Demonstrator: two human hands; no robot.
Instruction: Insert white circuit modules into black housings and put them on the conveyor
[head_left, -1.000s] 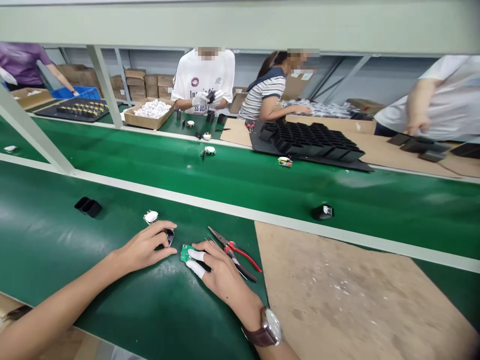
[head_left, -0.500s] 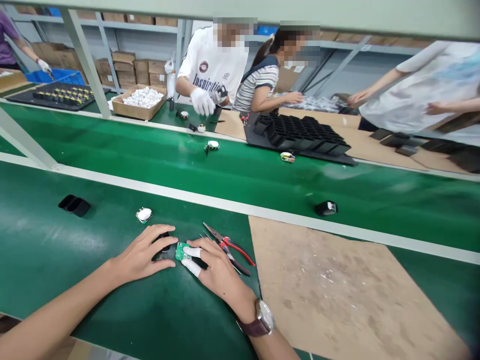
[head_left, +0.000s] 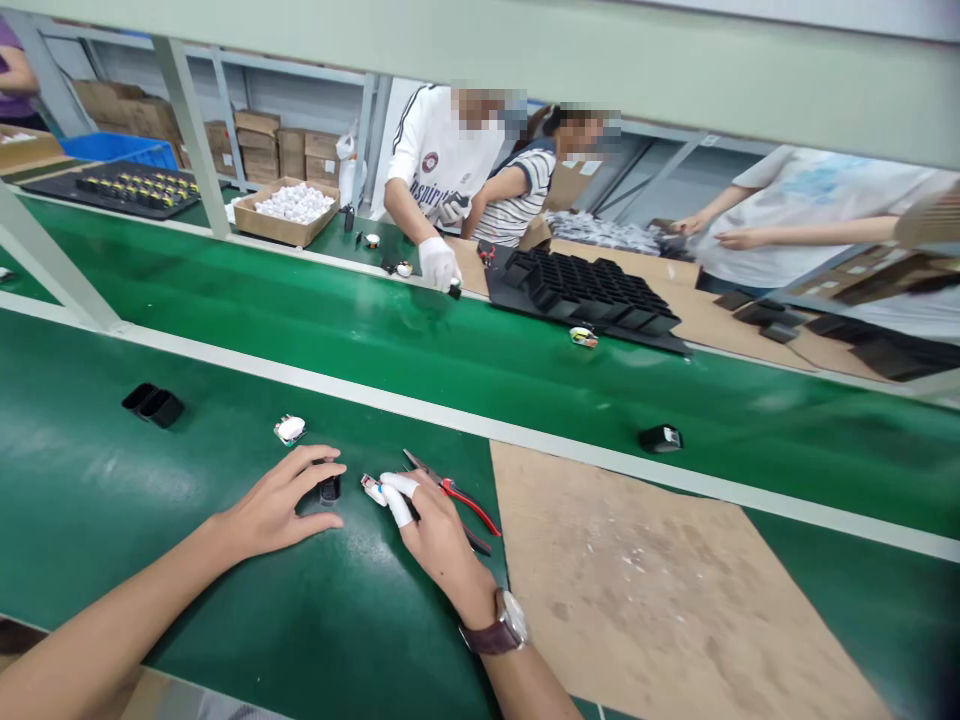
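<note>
My right hand (head_left: 439,535), with white covers on two fingers and a watch on the wrist, pinches a small circuit board assembly (head_left: 373,489) by its side. My left hand (head_left: 274,505) rests on the green bench with thumb and fingers apart. A small black plastic piece (head_left: 329,489) lies in the gap of that hand; whether a finger touches it is unclear. Partly behind my right hand are red-handled pliers (head_left: 472,508). Beyond my left hand sits another board assembly with a white top (head_left: 289,430). Two black housings (head_left: 153,405) stand farther left.
A cardboard sheet (head_left: 660,580) covers the bench at right. Past a pale rail, the green belt (head_left: 300,310) carries a black housing (head_left: 661,438) and a board assembly (head_left: 583,337). Across it, a co-worker's gloved hand (head_left: 439,264) holds a small part beside black housings on a tray.
The board assembly in my right hand has turned, so its green face is now out of sight. The co-worker's gloved hand has reached down to the belt. My view has shifted slightly.
</note>
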